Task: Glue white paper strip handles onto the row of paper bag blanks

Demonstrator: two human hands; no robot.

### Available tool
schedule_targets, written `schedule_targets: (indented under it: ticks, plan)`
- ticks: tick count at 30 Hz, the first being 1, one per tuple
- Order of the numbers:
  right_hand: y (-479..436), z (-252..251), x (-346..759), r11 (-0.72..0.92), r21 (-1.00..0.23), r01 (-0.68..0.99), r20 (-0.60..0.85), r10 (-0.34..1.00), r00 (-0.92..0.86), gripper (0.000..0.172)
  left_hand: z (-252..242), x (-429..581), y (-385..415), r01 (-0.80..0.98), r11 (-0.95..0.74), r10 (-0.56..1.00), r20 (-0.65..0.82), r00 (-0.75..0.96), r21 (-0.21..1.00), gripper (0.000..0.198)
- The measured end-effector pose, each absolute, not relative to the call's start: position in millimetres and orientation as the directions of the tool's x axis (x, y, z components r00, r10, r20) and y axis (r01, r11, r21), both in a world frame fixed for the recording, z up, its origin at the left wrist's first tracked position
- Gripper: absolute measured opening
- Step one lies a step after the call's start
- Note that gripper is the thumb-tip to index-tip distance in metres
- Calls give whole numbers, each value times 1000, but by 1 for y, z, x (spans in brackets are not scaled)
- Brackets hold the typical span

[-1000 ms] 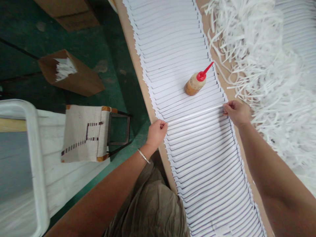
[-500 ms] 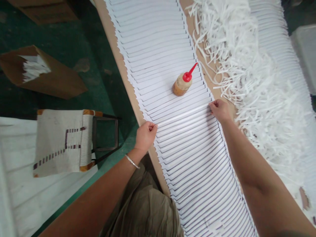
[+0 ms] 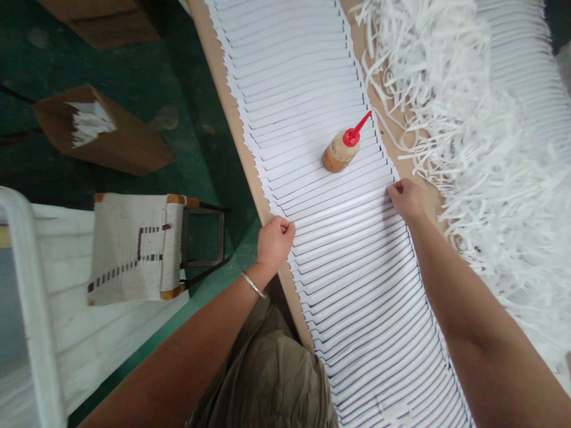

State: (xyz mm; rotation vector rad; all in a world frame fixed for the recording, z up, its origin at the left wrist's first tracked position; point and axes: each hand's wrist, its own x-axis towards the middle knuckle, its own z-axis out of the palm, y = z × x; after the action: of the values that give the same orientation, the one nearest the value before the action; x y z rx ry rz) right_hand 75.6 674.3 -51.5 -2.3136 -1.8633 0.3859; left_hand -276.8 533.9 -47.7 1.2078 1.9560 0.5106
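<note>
A long overlapping row of white paper strips (image 3: 312, 89) runs down a wooden table, its edges fanned like shingles. My left hand (image 3: 275, 242) pinches the near end of one white strip (image 3: 341, 208) at the row's left edge, and my right hand (image 3: 405, 199) pinches its far end at the right edge. A glue bottle (image 3: 339, 151) with a red nozzle lies on the strips just beyond that strip, touching neither hand.
A mass of shredded white paper (image 3: 473, 119) lies right of the row. Left of the table edge (image 3: 236, 148) are a cardboard box (image 3: 102, 134) holding white strips, a woven stool (image 3: 134, 249), and a white-framed bin (image 3: 18, 285) on a green floor (image 3: 191, 178).
Both hands stay on the ends of the same strip. The whole scene has drifted sideways in the picture with my head, and the strip looks lower and flatter on the row.
</note>
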Motion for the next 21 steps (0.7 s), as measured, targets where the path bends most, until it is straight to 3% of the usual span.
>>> schedule_targets:
  ticks: [6,8,13,18,21]
  plan:
    - [692,-36,74,-239,-133,962,-221,953,207,12,-39,-276,539,654,472,875,-406,-264,592,20]
    - [710,-28,78,-245,-95,965,-192,956,223,13,-36,-277,538,662,475,873,-403,-274,579,15]
    - [759,-30,84,-182,-168,969,79,977,197,33,-29,-283,520,621,412,904,-383,-189,667,9]
    - [782,-48,86,-252,-262,932,99,953,285,29,-30,-285,499,551,363,923,-371,-102,752,9]
    - [761,-42,98,-235,-306,923,186,936,300,31,-31,-284,495,527,354,925,-371,-79,773,14]
